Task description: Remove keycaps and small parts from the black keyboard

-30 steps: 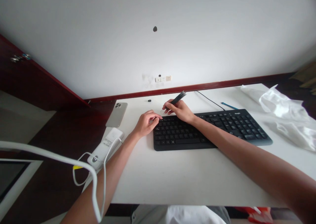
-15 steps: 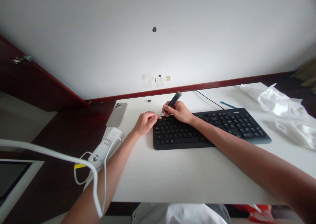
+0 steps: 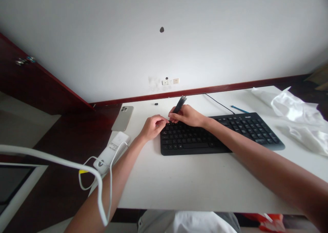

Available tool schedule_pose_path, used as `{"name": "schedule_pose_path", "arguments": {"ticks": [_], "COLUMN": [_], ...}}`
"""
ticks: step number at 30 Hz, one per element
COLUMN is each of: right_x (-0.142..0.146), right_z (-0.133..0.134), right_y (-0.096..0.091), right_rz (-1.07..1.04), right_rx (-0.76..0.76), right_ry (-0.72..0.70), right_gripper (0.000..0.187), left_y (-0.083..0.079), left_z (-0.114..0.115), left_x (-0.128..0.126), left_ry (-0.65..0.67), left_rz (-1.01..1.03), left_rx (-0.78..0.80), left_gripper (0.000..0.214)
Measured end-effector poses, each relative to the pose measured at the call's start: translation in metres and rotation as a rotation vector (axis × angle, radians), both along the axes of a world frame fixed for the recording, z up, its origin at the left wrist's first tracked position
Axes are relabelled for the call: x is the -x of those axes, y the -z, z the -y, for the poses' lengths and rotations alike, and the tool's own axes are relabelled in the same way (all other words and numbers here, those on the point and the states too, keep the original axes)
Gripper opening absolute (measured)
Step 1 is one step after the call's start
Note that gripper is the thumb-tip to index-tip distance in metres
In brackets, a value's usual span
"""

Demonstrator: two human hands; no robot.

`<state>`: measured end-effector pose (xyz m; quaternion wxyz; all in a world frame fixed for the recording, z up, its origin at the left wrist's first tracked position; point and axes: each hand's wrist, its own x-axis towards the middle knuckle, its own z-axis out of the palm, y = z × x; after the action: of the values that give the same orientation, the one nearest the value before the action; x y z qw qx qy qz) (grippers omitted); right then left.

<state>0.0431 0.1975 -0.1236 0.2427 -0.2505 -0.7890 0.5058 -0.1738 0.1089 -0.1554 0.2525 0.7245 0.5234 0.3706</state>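
Observation:
A black keyboard [image 3: 230, 132] lies on the white desk [image 3: 194, 181]. My right hand [image 3: 186, 116] is closed round a dark pen-like tool [image 3: 179, 104], whose tip points down at the keyboard's top left corner. My left hand [image 3: 153, 127] rests at that same corner, its fingers curled and pinched against the keys. Whether anything is between those fingertips I cannot make out.
A phone [image 3: 123, 118] lies face down at the desk's left edge, with a white power bank [image 3: 110, 152] and its white cable [image 3: 97, 181] nearer me. A blue pen [image 3: 239, 108] and a crumpled white plastic bag [image 3: 298, 118] are at the right. A small black piece [image 3: 156, 104] lies near the wall.
The tool in my right hand has tipped more upright and its tip has come down onto the keyboard's corner. My left hand has shifted slightly toward it.

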Motion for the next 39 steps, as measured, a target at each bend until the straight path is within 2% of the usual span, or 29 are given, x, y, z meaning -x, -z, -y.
{"name": "schedule_pose_path", "arguments": {"ticks": [4,6,10,17,22,26,34,39], "right_x": [-0.008,-0.01,-0.01,-0.009,-0.009,-0.009,-0.009,-0.01], "right_z": [-0.006,-0.01,-0.015,-0.007,-0.013,-0.016,-0.015,-0.015], "right_y": [-0.009,-0.007,0.0,-0.008,0.004,0.011,0.002,-0.003], "right_rz": [0.073,0.087,0.108,0.112,0.091,0.073,0.07,0.109], "right_rx": [-0.166,-0.163,-0.171,-0.227,-0.239,-0.186,-0.149,-0.178], "right_ry": [-0.098,-0.125,-0.089,-0.126,-0.068,-0.105,-0.169,-0.191], "right_gripper": [0.022,0.027,0.03,0.023,0.028,0.03,0.033,0.034], "left_y": [0.002,0.003,0.005,0.005,0.001,-0.001,0.001,0.002], "left_z": [-0.001,-0.001,0.0,-0.001,0.002,0.004,0.007,0.006], "left_x": [0.0,0.0,0.001,-0.001,-0.002,-0.003,-0.003,-0.002], "left_ry": [-0.005,-0.021,-0.081,-0.053,-0.041,-0.057,-0.047,-0.036], "left_rz": [0.017,0.021,0.017,-0.008,-0.052,-0.092,-0.006,0.035], "left_rx": [-0.006,-0.002,0.0,-0.044,-0.081,-0.06,0.045,0.076], "left_gripper": [0.023,0.022,0.017,0.016,0.017,0.017,0.021,0.022]}}
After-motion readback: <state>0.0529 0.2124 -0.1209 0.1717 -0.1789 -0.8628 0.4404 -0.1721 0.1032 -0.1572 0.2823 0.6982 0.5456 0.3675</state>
